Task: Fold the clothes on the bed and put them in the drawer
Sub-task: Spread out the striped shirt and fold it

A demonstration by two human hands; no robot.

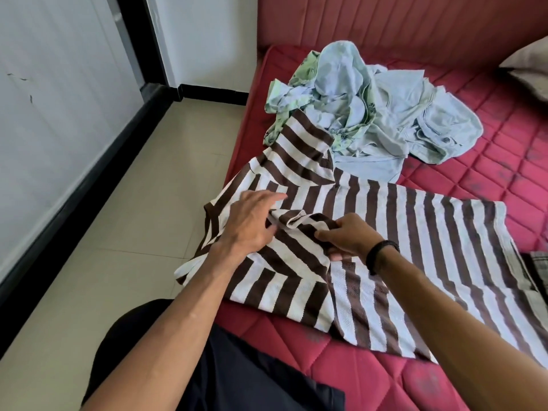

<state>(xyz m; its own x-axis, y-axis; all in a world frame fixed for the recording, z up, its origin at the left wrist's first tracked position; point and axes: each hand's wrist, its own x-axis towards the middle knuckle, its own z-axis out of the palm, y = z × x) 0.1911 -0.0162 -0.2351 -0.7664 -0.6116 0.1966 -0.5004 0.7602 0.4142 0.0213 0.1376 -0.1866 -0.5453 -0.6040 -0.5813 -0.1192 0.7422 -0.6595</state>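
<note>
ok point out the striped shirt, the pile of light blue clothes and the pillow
striped shirt (415, 247): head view, flat body panel
pile of light blue clothes (385, 114): head view, middle of heap
pillow (530, 69): head view, visible corner at right edge

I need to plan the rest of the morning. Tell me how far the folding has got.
Early stage. Done: nothing visibly folded or put away; no drawer is in view. In hand: the striped shirt lies spread on the red mattress; the right hand pinches a sleeve fold while the left hand rests on the fabric beside it. Left: finishing this shirt, then the crumpled pile of light blue and green clothes behind it.
</note>
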